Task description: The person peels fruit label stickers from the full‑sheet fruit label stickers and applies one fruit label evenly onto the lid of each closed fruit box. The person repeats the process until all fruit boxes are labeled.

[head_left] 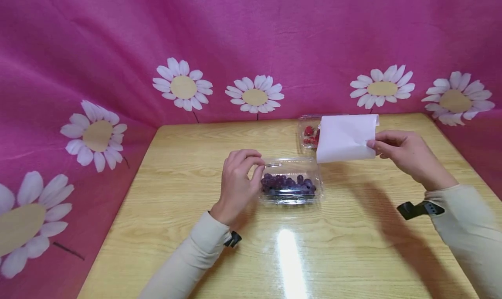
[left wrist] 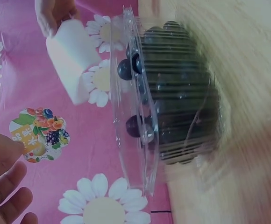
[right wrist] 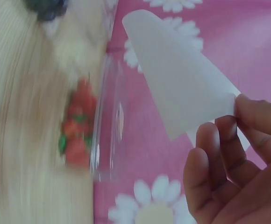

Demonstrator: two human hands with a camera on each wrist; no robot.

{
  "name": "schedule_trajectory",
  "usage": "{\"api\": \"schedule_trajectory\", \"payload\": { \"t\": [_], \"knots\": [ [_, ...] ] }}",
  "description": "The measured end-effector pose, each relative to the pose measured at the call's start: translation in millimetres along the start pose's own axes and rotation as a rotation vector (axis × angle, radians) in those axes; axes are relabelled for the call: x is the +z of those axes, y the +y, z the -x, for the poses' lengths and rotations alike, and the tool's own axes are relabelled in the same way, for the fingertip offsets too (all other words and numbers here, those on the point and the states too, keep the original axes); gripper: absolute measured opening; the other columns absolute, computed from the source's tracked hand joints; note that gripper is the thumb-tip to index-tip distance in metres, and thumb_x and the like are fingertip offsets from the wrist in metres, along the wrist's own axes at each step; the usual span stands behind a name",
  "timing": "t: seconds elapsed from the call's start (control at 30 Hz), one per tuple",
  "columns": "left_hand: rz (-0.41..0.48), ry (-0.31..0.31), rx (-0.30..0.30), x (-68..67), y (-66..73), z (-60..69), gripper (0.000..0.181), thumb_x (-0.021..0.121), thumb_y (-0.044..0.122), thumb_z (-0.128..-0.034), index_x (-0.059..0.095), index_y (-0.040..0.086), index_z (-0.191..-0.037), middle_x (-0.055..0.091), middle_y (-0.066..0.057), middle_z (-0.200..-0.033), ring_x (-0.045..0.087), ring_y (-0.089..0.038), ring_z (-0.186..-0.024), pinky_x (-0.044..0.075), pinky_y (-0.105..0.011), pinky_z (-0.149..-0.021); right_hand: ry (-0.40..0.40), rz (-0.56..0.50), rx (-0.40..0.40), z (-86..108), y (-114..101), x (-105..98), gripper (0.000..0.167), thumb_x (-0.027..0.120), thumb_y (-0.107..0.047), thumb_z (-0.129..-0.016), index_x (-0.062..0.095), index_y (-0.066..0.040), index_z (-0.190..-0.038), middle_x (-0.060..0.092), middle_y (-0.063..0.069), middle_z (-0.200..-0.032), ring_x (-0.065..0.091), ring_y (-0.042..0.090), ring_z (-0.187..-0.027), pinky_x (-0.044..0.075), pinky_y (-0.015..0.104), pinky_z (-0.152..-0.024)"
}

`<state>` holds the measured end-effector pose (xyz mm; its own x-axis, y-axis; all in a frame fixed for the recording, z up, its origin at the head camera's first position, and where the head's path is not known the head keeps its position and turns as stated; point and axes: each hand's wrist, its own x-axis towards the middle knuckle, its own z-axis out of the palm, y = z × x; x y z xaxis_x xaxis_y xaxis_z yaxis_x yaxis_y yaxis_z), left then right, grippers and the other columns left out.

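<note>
Near the middle of the table, my left hand (head_left: 240, 181) is above the left side of a clear plastic box of dark grapes (head_left: 288, 183). Its fingertips pinch a flower-shaped fruit sticker (left wrist: 42, 135), printed with fruit and yellow lettering, seen in the left wrist view. The grape box's ridged side and lid edge show there too. My right hand (head_left: 408, 155) pinches a folded-over white sheet (head_left: 347, 137) by its right edge, thumb against fingers. Behind that sheet stands a second clear box with strawberries (right wrist: 79, 126), partly hidden in the head view.
The wooden table (head_left: 188, 168) meets a pink cloth (head_left: 274, 37) with printed daisies at the back and sides. A bright light reflection lies on the tabletop in front of the grape box. Both wrists wear black straps (head_left: 421, 209).
</note>
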<state>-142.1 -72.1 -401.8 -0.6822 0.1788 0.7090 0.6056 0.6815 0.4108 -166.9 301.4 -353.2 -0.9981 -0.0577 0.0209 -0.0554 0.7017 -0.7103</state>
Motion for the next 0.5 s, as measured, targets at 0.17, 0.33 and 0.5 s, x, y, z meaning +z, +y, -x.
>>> {"api": "schedule_trajectory", "payload": {
  "t": [0.17, 0.33, 0.5],
  "knots": [
    [-0.019, 0.004, 0.017, -6.0, -2.4, -1.2, 0.005, 0.073, 0.009, -0.0868, 0.076, 0.005, -0.088, 0.072, -0.006, -0.101, 0.062, -0.024, -0.101, 0.048, -0.039, -0.091, 0.054, 0.035, 0.013, 10.7, 25.8, -27.3, 0.028, 0.064, -0.032, -0.096, 0.072, -0.006, -0.107, 0.059, -0.026, -0.076, 0.059, -0.008, -0.072, 0.050, 0.012, -0.064],
    [-0.029, -0.004, 0.009, -9.7, -5.5, 0.0, 0.005, 0.073, 0.009, -0.0867, 0.076, 0.005, -0.086, 0.072, -0.006, -0.100, 0.062, -0.025, -0.101, 0.049, -0.040, -0.091, 0.125, 0.030, 0.047, 20.7, 54.3, -50.9, 0.013, 0.062, -0.029, -0.098, 0.071, -0.034, -0.090, 0.056, -0.032, -0.074, 0.057, -0.010, -0.068, 0.049, 0.011, -0.060],
    [-0.030, -0.016, 0.012, -9.7, -7.8, 1.1, 0.006, 0.072, 0.009, -0.0876, 0.075, 0.005, -0.085, 0.072, -0.006, -0.101, 0.062, -0.025, -0.101, 0.049, -0.041, -0.091, 0.078, -0.148, 0.118, 21.3, 86.3, -64.7, 0.038, 0.060, -0.018, -0.099, 0.063, -0.050, -0.078, 0.059, -0.031, -0.074, 0.057, -0.008, -0.066, 0.052, 0.012, -0.059]
  ]
}}
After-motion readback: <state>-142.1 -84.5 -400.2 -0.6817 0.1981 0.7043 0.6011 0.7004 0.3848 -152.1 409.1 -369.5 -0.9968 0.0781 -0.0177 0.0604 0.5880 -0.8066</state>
